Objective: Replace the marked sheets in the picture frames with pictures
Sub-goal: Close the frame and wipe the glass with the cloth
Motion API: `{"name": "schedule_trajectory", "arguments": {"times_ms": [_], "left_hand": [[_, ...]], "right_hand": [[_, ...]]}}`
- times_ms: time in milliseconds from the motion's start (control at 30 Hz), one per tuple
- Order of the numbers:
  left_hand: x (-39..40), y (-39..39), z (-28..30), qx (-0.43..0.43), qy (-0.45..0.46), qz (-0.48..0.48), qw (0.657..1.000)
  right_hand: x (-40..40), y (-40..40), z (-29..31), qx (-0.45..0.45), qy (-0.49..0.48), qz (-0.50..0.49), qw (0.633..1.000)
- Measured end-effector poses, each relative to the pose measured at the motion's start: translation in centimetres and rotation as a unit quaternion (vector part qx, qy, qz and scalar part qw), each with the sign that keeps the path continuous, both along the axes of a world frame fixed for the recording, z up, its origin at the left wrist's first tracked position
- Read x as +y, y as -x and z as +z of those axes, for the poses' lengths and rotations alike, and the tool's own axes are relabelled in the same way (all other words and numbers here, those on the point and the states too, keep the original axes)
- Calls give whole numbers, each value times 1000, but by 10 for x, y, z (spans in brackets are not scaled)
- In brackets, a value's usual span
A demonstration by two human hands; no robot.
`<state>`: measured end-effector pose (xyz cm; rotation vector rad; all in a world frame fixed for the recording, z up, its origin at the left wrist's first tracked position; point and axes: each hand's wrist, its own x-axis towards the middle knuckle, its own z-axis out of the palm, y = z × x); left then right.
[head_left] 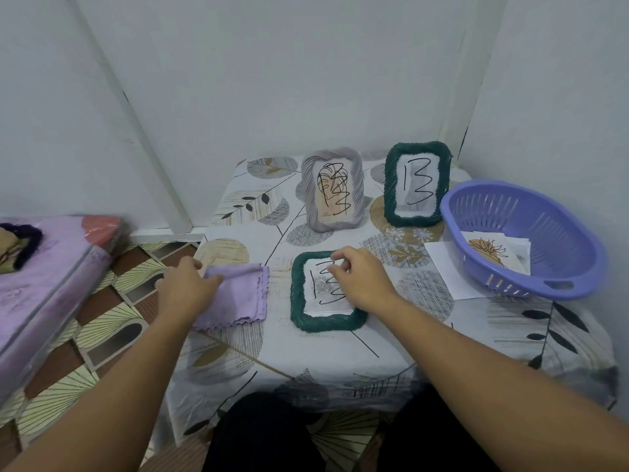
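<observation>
A green woven picture frame lies flat on the table, holding a white sheet with black marks. My right hand hovers over this frame with fingers loosely curled, fingertips at the sheet's top. My left hand rests on a folded lilac cloth to the frame's left. Two frames stand upright at the back: a grey one with a scribbled sheet and a green one with a marked sheet. Pictures lie in a purple basket.
The table wears a leaf-patterned cloth. A white paper sheet lies partly under the basket at the right. A purple-covered surface stands to the left, across a strip of patterned floor. Walls close in behind and to the right.
</observation>
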<state>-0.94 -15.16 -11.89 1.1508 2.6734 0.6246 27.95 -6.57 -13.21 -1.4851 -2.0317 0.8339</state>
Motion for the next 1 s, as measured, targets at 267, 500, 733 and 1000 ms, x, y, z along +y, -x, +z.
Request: {"name": "schedule_trajectory", "arguments": {"times_ms": [267,500,733,1000], "left_hand": [[-14,-9,-3,-99,88,-21,991],[-9,-10,3,-166,48,-25,985],[-3,-17,21,-452,-138,-37,881],[1,-27,21,-597,-181,-70,779]], "right_hand": [[-12,44,6,71,65,63,993],[-17,60,9,65,102,78,990],[-15,72,8,157,160,53,973],[-18,80,14,328,398,49,855]]}}
